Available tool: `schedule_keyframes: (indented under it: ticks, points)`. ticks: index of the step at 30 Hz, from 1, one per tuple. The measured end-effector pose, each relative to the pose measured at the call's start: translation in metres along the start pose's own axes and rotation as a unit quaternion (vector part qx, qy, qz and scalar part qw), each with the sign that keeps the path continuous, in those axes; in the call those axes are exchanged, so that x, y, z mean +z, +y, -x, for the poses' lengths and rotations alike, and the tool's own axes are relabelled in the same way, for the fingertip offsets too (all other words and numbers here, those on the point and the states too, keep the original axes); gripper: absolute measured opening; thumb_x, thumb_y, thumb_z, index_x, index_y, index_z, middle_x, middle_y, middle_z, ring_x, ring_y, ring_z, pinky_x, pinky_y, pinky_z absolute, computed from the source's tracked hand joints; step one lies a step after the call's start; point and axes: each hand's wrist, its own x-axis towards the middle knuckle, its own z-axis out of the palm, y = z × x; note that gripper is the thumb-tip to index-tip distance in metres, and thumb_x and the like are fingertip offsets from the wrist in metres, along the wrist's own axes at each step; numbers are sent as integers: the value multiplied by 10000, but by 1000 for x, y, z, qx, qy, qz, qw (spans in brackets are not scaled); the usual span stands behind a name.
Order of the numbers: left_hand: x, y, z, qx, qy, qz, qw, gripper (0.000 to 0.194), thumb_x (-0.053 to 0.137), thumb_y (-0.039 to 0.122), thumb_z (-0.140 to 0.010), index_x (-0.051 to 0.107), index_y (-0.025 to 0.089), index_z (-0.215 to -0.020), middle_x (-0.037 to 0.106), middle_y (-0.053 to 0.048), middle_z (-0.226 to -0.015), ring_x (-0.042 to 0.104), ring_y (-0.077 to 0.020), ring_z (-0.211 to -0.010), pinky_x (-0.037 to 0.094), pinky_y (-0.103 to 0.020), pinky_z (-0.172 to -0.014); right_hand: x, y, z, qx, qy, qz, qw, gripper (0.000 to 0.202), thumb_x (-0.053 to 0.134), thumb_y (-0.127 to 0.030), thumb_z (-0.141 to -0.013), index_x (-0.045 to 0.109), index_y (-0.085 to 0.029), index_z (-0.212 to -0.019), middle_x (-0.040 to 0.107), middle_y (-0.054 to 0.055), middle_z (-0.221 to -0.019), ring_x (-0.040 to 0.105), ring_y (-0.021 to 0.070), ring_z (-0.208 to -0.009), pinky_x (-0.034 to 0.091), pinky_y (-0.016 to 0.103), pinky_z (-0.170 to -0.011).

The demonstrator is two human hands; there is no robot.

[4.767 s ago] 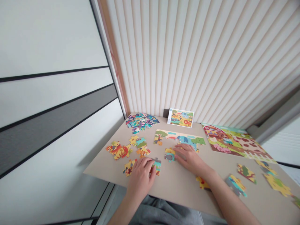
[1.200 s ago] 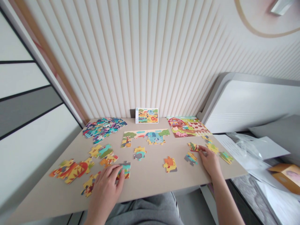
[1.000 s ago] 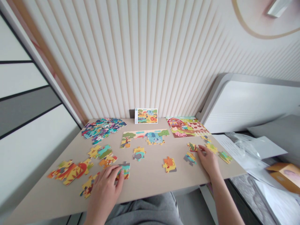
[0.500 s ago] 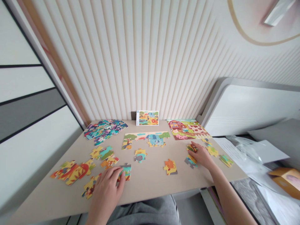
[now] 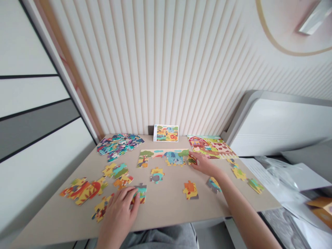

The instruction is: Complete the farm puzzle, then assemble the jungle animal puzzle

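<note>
My right hand (image 5: 203, 163) is closed on a puzzle piece (image 5: 192, 159) with dark and green patches, at the right end of a partly joined animal puzzle (image 5: 174, 157) with a blue elephant. Whether that piece is locked in, I cannot tell. My left hand (image 5: 120, 205) rests low on the table, thumb and fingers apart. Its fingertips touch a flat turquoise and grey puzzle piece (image 5: 141, 193), partly covered. Nearby lie a joined hippo section (image 5: 157, 175), an orange-patterned piece (image 5: 190, 190) and a blue-grey piece (image 5: 214, 185).
A picture card (image 5: 166, 133) leans on the ribbed wall. Dark purple pieces (image 5: 118, 145) are heaped back left; a farm puzzle (image 5: 211, 147) lies back right. Red-yellow joined pieces (image 5: 84, 190) sit left, and several loose pieces (image 5: 238, 173) lie by the table's right edge.
My right hand has moved left and back from the right-side pieces, carrying one piece to the elephant puzzle. The blue-grey piece stays behind. My left hand stays in place.
</note>
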Motion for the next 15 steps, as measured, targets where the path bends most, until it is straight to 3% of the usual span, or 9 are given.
schedule_keyframes:
  ticks: [4,10,15]
  points:
    - [-1,2,0,-3,2,0,1000,224,530,363,-1008,711,245,-1066,738,-90,-1131,689,-267,-1029,517,-411,-935,11,1,-17,-24,-9,-6,1000,669,639,-302,-866,539,-277,-1527,597,104,-1506,548,330,-1401,419,524,-1188]
    - [-3,4,-1,-1,1,-13,1000,261,509,389,-1017,722,242,-1053,736,-98,-1128,694,-267,-1014,532,-410,-903,24,9,-8,-9,15,-34,999,542,600,-424,-962,587,-241,-1472,636,131,-1438,603,318,-1312,464,516,-1136]
    - [-2,2,1,-2,-3,-6,1000,255,511,390,-1020,709,238,-1077,733,-98,-1139,690,-267,-1017,517,-416,-929,26,9,-6,-4,32,-34,999,471,599,-377,-959,641,-259,-1414,674,115,-1381,627,316,-1263,469,520,-1115]
